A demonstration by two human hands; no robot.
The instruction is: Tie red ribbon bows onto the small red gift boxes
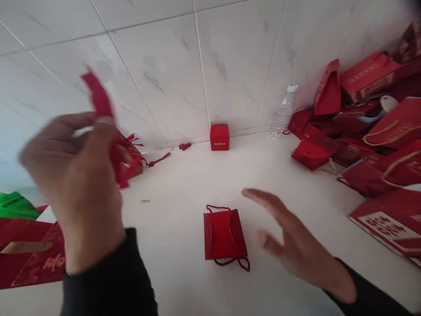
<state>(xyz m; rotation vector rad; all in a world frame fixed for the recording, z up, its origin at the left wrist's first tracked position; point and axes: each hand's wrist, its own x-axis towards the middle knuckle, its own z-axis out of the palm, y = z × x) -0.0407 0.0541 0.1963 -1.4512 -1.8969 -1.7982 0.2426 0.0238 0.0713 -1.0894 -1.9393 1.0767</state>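
Note:
My left hand is raised at the left, its fingers closed on a red ribbon. One end of the ribbon sticks up above the thumb, and more of it hangs below the fingers; both are blurred. A small red gift box with dark red cord handles lies on the white table in front of me. My right hand hovers just right of this box, fingers stretched and thumb apart, with nothing in it.
Against the tiled wall stand a small red box and a clear plastic bottle. Red bags and boxes are heaped at the right. More red packaging and a green piece lie at the left. A red tassel cord lies near the wall.

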